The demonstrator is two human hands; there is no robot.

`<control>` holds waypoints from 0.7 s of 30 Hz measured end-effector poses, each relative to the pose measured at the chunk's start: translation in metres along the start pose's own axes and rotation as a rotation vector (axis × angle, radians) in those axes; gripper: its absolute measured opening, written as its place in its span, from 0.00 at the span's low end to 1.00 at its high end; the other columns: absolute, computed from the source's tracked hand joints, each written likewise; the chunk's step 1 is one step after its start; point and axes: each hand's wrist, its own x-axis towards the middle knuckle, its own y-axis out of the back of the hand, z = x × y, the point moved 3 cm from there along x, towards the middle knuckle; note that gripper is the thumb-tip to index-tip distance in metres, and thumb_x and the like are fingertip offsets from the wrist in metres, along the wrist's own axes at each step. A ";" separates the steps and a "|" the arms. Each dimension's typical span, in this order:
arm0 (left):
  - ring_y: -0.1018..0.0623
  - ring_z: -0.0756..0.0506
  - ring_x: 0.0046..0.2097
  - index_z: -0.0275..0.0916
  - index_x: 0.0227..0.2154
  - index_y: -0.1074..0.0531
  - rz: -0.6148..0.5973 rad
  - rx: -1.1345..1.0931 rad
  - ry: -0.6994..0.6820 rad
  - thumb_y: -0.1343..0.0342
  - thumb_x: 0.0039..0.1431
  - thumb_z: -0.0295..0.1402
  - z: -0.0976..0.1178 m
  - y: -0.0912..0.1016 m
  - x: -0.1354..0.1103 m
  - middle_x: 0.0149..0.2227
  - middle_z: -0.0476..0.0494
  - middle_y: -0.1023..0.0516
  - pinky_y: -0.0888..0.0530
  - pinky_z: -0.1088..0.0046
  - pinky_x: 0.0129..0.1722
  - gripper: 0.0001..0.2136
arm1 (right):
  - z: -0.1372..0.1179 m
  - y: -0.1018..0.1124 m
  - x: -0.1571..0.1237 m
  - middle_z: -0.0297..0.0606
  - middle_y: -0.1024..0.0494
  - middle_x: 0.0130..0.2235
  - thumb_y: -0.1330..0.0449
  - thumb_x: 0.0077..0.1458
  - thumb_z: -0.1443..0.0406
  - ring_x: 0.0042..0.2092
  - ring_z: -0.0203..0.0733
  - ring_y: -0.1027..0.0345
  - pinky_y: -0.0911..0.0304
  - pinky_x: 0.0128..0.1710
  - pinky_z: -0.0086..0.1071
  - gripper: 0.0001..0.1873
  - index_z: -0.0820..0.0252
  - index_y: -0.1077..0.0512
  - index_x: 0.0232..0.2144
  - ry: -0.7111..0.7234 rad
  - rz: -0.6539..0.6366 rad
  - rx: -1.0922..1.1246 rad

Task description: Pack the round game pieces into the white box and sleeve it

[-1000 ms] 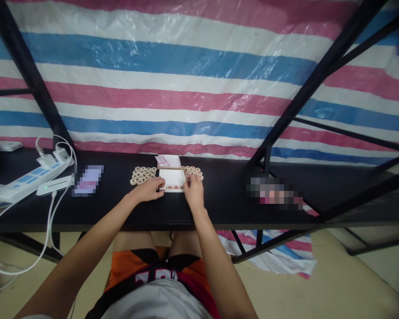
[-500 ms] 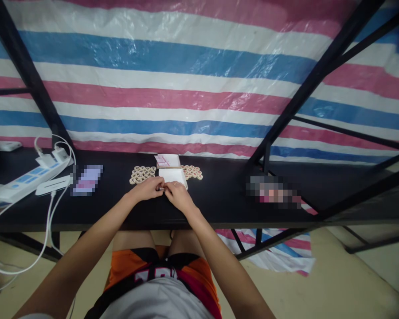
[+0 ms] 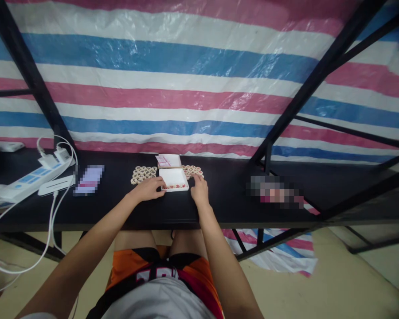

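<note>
A small white box [image 3: 173, 176] sits on the black table, its lid folded back behind it. Along the near wall inside it lies a row of round Chinese chess pieces [image 3: 177, 186] with red marks. My left hand [image 3: 149, 189] grips the box's near left corner, fingers over the wall and thumb outside. My right hand [image 3: 200, 191] is just right of the box, fingers apart and fingertips at a cluster of red-marked chess pieces [image 3: 192, 170], partly hidden by them. Left of the box, dark-marked chess pieces [image 3: 142, 173] lie grouped together.
At the left are a white power strip [image 3: 29, 179] with plugs and cables, a white flat device [image 3: 56, 184] and a blurred phone [image 3: 89, 180]. A pixelated object [image 3: 275, 191] lies to the right. Black frame bars and a striped plastic sheet [image 3: 173, 102] stand behind the table.
My right hand has left the box's near edge and moved right to the red-marked pieces. The row of pieces inside the box now shows. My left hand stays at the corner.
</note>
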 end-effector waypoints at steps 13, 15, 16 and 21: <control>0.26 0.46 0.38 0.40 0.36 0.26 0.015 0.001 -0.003 0.51 0.59 0.34 0.002 0.003 0.000 0.39 0.44 0.26 0.32 0.72 0.38 0.10 | -0.002 -0.002 -0.002 0.44 0.35 0.58 0.48 0.54 0.69 0.54 0.49 0.41 0.40 0.48 0.38 0.21 0.56 0.29 0.50 -0.040 -0.018 -0.128; 0.26 0.46 0.38 0.40 0.36 0.26 0.015 -0.002 0.000 0.51 0.58 0.35 0.001 0.002 0.000 0.39 0.44 0.26 0.32 0.72 0.39 0.10 | -0.002 0.001 -0.003 0.46 0.35 0.57 0.47 0.54 0.66 0.54 0.51 0.42 0.41 0.48 0.39 0.18 0.58 0.28 0.47 -0.072 0.030 -0.116; 0.26 0.46 0.38 0.40 0.36 0.26 0.015 -0.003 0.001 0.51 0.58 0.34 0.001 0.002 0.000 0.38 0.45 0.26 0.32 0.72 0.39 0.10 | -0.001 0.002 -0.004 0.47 0.35 0.56 0.46 0.54 0.64 0.54 0.51 0.41 0.41 0.47 0.39 0.17 0.59 0.27 0.46 -0.091 0.047 -0.111; 0.26 0.46 0.37 0.39 0.35 0.26 0.022 -0.002 0.000 0.52 0.58 0.34 0.002 0.003 0.000 0.37 0.45 0.26 0.33 0.72 0.38 0.10 | 0.006 0.005 -0.004 0.45 0.27 0.45 0.45 0.53 0.64 0.46 0.48 0.35 0.40 0.43 0.38 0.12 0.60 0.28 0.40 -0.181 0.052 -0.077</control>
